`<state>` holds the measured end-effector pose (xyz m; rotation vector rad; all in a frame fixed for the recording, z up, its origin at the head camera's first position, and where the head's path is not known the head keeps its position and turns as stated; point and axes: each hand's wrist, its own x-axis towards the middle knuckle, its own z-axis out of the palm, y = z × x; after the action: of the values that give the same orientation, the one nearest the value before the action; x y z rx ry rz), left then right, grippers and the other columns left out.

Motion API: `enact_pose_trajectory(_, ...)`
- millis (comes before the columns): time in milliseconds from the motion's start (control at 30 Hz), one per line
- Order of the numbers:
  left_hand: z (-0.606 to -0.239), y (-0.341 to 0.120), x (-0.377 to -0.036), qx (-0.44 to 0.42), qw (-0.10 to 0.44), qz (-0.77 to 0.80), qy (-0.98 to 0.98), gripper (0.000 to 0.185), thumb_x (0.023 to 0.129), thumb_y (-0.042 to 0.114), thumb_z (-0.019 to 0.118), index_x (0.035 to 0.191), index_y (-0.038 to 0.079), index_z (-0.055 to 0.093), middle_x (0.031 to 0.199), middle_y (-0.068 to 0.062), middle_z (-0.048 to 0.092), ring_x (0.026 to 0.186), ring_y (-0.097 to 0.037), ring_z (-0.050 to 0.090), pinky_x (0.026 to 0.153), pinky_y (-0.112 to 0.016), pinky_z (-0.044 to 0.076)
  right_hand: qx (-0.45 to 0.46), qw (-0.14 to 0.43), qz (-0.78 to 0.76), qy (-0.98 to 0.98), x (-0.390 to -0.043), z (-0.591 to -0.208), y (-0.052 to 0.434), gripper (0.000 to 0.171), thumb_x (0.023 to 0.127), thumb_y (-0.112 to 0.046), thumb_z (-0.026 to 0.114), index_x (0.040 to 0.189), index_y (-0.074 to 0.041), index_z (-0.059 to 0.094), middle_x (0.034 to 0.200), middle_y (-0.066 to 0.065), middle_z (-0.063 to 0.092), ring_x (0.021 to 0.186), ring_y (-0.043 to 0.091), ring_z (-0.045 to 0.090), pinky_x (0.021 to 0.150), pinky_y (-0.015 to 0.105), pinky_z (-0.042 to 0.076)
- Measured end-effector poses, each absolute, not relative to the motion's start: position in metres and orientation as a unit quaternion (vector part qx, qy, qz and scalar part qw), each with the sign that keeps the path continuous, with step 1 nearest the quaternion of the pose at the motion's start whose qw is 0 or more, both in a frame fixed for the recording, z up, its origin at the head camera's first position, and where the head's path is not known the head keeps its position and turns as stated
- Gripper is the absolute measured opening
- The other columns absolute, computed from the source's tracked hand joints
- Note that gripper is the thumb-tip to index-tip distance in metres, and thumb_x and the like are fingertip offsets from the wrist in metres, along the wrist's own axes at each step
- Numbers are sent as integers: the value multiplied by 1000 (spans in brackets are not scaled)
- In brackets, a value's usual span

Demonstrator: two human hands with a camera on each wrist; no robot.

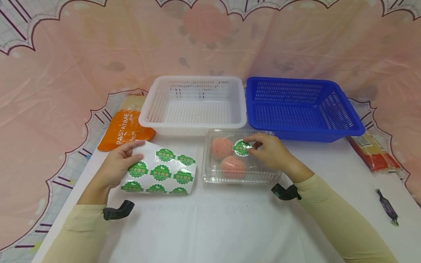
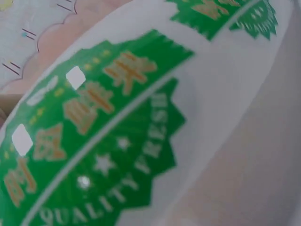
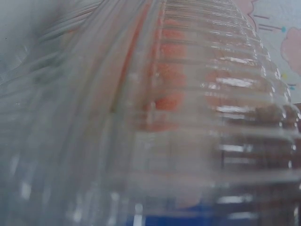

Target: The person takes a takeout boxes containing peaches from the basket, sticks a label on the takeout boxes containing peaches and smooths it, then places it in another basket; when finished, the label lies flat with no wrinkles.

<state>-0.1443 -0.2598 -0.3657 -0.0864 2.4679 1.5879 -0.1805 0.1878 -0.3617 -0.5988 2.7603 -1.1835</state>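
My left hand (image 1: 113,170) pinches the upper left edge of a white sheet of green stickers (image 1: 161,172), thumb on top. Printed badges on that sheet (image 2: 94,127) fill the left wrist view, with "QUALITY FRESH" legible. A single round green-and-white sticker (image 1: 242,148) is pinched at its right edge by my right hand (image 1: 271,151). It lies over the lid of a clear plastic clamshell box (image 1: 260,174); whether it touches all over, I cannot tell. Inside show two pink balls (image 1: 222,148). The box's ribbed wall (image 3: 188,141) fills the right wrist view, blurred.
Behind the box stand a white basket (image 1: 197,126) and a blue basket (image 1: 306,133), side by side. An orange pasta bag (image 1: 126,128) lies at left. A red-and-yellow packet (image 1: 375,153) and a dark wrapped candy (image 1: 387,207) lie at right on the white table (image 1: 197,226).
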Motion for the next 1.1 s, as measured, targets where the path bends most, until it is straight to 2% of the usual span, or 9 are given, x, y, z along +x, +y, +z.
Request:
enact_pose_trajectory(67,-372,-262,-147,-50,110,539,834,54,101,21,63,150,8,44,103,-12,35,88,-18,56,74,-20,55,-196,39,-386,901,-181,-362,188,34,89,-7,69,123,-1,69,115,10,69,95,24,62,67,33,48)
enact_pose_trajectory(167,-379,-263,-151,-66,123,530,837,56,102,23,61,152,10,42,133,-20,39,118,-28,49,97,-29,50,-195,40,-385,901,-181,-362,188,34,89,-8,69,123,-2,69,115,10,69,94,24,62,65,32,47)
enact_pose_trajectory(233,-382,-263,-154,-68,130,521,841,56,102,22,61,153,10,41,155,-21,28,136,-36,35,110,-41,38,-195,40,-386,901,-180,-362,188,34,89,-8,69,123,-2,69,115,10,69,94,24,62,65,32,47)
enact_pose_trajectory(333,-385,-262,-157,-66,137,509,847,56,102,20,60,153,9,40,164,-20,15,147,-41,15,116,-56,19,-194,39,-386,901,-181,-362,188,34,89,-8,69,123,-2,69,114,10,69,94,24,62,65,32,47)
enact_pose_trajectory(600,-396,-259,-162,-61,155,496,852,55,102,19,60,153,9,42,163,-22,17,145,-44,21,115,-57,23,-196,36,-392,898,-181,-362,188,33,89,-6,69,122,0,69,114,11,69,94,24,62,66,29,47)
enact_pose_trajectory(767,-403,-257,-165,-62,166,493,852,54,102,17,59,153,10,42,154,-24,32,113,-38,53,94,-34,52,-196,40,-397,896,-181,-362,188,32,90,-7,69,122,1,69,114,12,69,94,25,61,66,29,47)
enact_pose_trajectory(867,-406,-255,-167,-58,168,480,859,53,102,18,59,153,11,43,154,-23,34,103,-32,54,81,-23,53,-194,42,-397,896,-181,-362,188,33,90,-6,70,122,0,69,114,12,69,94,25,61,66,29,47)
enact_pose_trajectory(1000,-409,-253,-170,-60,173,463,867,52,103,18,58,152,11,44,155,-23,33,110,-34,50,94,-36,49,-192,44,-397,896,-180,-362,188,33,90,-6,70,123,0,69,115,11,68,95,25,61,67,29,48)
enact_pose_trajectory(1100,-412,-251,-173,-69,170,454,872,52,103,18,58,152,11,43,156,-23,32,124,-40,43,108,-55,37,-192,41,-397,896,-181,-363,188,33,90,-7,70,122,0,69,114,11,68,95,25,61,66,29,48)
